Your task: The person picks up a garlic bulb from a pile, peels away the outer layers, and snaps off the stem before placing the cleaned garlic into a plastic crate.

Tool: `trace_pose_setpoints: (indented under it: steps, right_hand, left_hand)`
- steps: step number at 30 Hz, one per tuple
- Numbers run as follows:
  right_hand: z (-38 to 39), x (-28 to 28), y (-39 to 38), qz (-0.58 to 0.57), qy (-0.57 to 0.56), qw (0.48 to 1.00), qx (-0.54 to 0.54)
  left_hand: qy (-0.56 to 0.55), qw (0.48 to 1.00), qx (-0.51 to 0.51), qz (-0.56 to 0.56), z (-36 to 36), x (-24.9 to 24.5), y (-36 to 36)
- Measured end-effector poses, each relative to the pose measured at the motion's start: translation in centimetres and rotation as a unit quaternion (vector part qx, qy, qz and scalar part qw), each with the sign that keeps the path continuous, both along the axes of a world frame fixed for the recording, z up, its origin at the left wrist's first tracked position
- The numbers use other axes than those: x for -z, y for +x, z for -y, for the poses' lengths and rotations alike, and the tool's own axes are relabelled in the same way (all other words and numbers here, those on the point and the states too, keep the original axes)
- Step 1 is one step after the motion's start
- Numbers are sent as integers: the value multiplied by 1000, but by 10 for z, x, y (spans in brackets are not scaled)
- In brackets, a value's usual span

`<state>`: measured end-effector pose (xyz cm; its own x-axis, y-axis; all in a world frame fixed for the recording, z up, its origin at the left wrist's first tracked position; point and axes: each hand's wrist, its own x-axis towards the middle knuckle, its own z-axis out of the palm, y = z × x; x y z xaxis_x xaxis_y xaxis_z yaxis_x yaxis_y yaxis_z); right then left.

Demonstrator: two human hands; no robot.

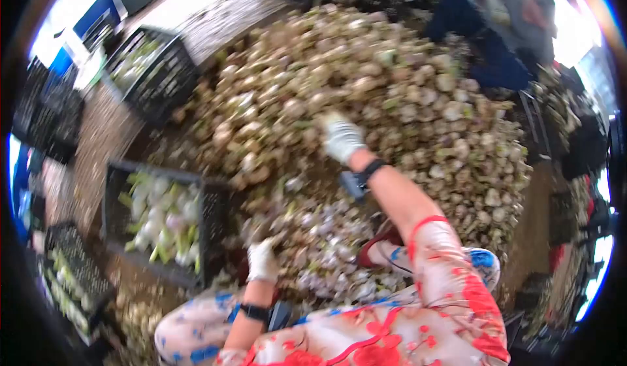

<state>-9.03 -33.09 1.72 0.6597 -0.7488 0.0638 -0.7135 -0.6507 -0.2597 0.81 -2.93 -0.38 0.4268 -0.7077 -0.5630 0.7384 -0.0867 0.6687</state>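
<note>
A large heap of garlic bulbs (398,85) fills the middle of the view. My right hand (343,137), in a white glove, reaches over the near side of the heap; its fingertips are blurred against the bulbs. My left hand (262,260), also gloved in white, is low and left of centre, with its fingers bent round a brownish bulb (260,232). Between my legs and the heap lie loose pale peelings and bulbs (326,242). Just left of my left hand stands a black crate (204,235) holding whitish bulbs with green stems (163,219).
Another black crate (166,82) with pale bulbs stands at the upper left. More crates (78,268) line the left edge. A person in dark trousers (496,59) sits beyond the heap at the upper right. My bent legs (196,327) frame the near side.
</note>
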Motion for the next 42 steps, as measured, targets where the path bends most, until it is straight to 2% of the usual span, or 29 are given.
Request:
trace_pose_setpoints:
  steps: [1,2,3,5,6,9,11,13,15,16,17,18,19,21,23,25,26,27,29,30,31,33,34,35,37,38,39,41,42]
  right_hand:
    - [19,5,9,-7,-57,997,-47]
    - [37,21,20,-7,-145,989,-30]
    - [51,34,31,-5,-228,973,-20]
    - [68,8,47,-145,-84,986,5]
    - [63,-9,48,-176,-95,980,-12]
    - [74,8,57,-137,-99,985,29]
    - [85,24,55,-120,-105,987,6]
    - [75,10,44,-125,-32,991,-14]
    - [46,-7,31,15,69,996,45]
    - [39,13,35,88,91,989,82]
    - [11,-14,28,192,239,949,70]
    - [-31,-69,18,260,323,909,39]
    - [-44,-16,29,394,348,847,-76]
    - [-103,-29,17,311,211,920,-112]
    - [-156,-59,3,196,106,958,-182]
    - [-186,-85,-3,289,102,924,-229]
    - [-192,-111,-13,315,239,893,-216]
    - [-198,-100,-15,408,352,833,-130]
    - [-188,-91,-23,427,539,725,-34]
    - [-186,-86,-28,401,564,719,-58]
    - [-188,-90,-35,340,520,783,-38]
    - [-197,-100,-47,417,512,749,-54]
    - [-201,-112,-53,429,528,729,-71]
    - [-206,-126,-63,404,507,758,-71]
    - [-215,-126,-70,398,503,766,-53]
    - [-218,-123,-74,408,493,765,-68]
    - [-222,-134,-83,377,482,789,-60]
    - [-233,-136,-89,430,492,754,-64]
    - [-235,-131,-92,413,459,784,-65]
  left_hand:
    - [19,1000,-10,-20,1,9,1]
    - [22,999,-22,-29,-8,33,6]
    - [55,998,-24,-24,-3,30,5]
    - [86,995,-52,-28,3,18,4]
    - [97,993,-51,-36,6,9,3]
    - [103,993,-47,-41,11,7,3]
    - [94,993,-64,-18,14,4,2]
    - [103,993,-52,-25,11,11,4]
    - [105,994,-2,-26,8,15,5]
    - [101,994,-2,-26,8,14,5]
    - [99,994,-10,-48,12,12,4]
    - [97,993,-17,-70,16,7,3]
    - [61,997,6,-55,20,-12,0]
    - [-43,996,33,-74,26,-42,-1]
    - [-80,995,-13,-53,28,-62,-4]
    - [-45,994,20,101,30,-60,1]
    - [-110,986,-83,92,30,-74,-11]
    - [-129,983,-47,119,25,-85,-11]
    - [-134,970,6,202,14,-106,-25]
    - [-175,947,-5,271,15,-108,-36]
    - [-164,940,16,299,11,-105,-42]
    - [-155,937,27,313,4,-90,-48]
    - [-196,953,31,230,3,-98,-56]
    - [-225,961,47,156,-1,-109,-61]
    - [-169,980,65,84,-6,-135,-72]
    - [-197,977,63,54,-5,-123,-70]
    - [-153,988,28,-19,-5,-135,-76]
    - [-151,985,88,-15,-11,-143,-78]
    - [-87,993,32,-76,-8,-151,-85]
